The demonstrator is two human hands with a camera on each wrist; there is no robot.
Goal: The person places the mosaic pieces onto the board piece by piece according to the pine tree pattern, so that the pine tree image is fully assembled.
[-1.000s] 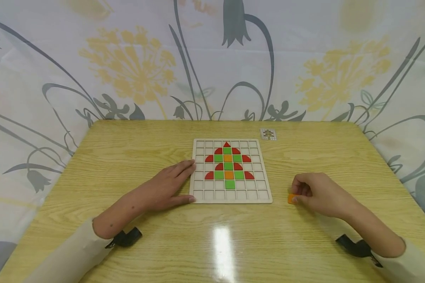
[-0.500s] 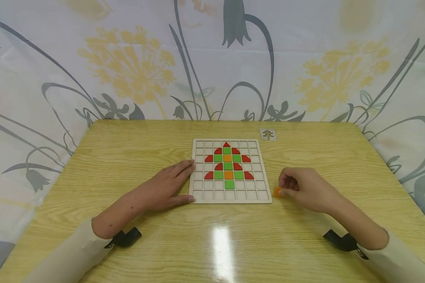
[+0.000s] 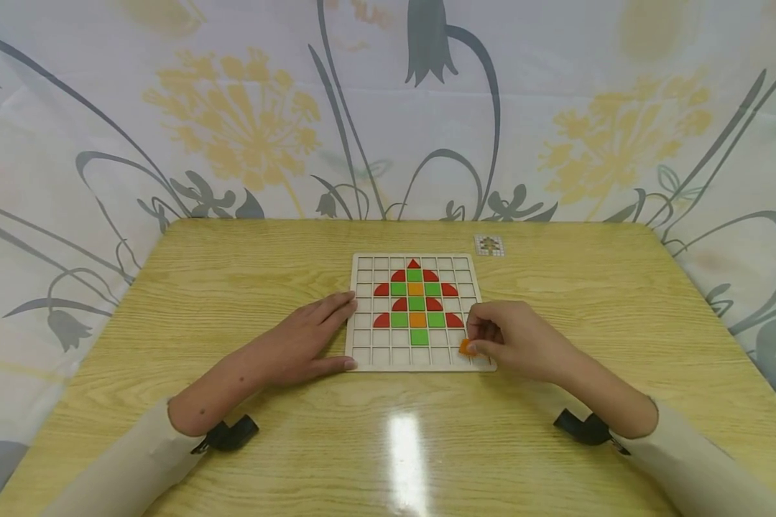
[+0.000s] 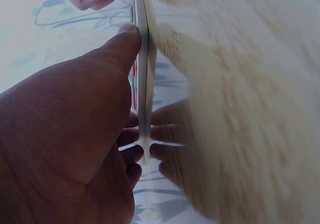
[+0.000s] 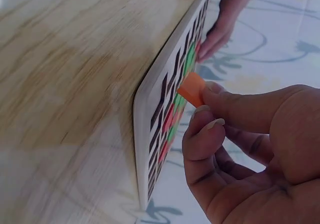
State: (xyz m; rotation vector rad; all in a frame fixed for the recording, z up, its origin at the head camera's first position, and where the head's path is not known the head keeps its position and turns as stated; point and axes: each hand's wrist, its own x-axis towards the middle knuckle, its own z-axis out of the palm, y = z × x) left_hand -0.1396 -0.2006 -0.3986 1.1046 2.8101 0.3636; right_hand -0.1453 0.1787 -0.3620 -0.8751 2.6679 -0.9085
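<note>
A pale wooden grid board [image 3: 368, 352] lies mid-table, its cells holding red, green and orange pieces in a tree shape. The lowest of these is a green square [image 3: 419, 337]. My left hand [image 3: 307, 337] rests flat at the board's left edge, fingers straight and thumb at the near corner; the left wrist view shows the thumb [image 4: 129, 34] against the rim. Over the board's lower right part, my right hand [image 3: 524, 337] pinches an orange square tile [image 3: 468, 347] between thumb and fingers. In the right wrist view the orange tile [image 5: 192, 89] is held tilted above the grid.
A small card [image 3: 489, 245] printed with a tree on a grid lies behind the board, to the right. The wooden table [image 3: 233, 258] meets a flower-patterned cloth [image 3: 388, 108] at its back edge. Black wrist mounts [image 3: 233, 434] sit on both arms.
My right hand has carried the orange tile leftward from the table beside the board to over its lower right cells. The left hand and the board have stayed put.
</note>
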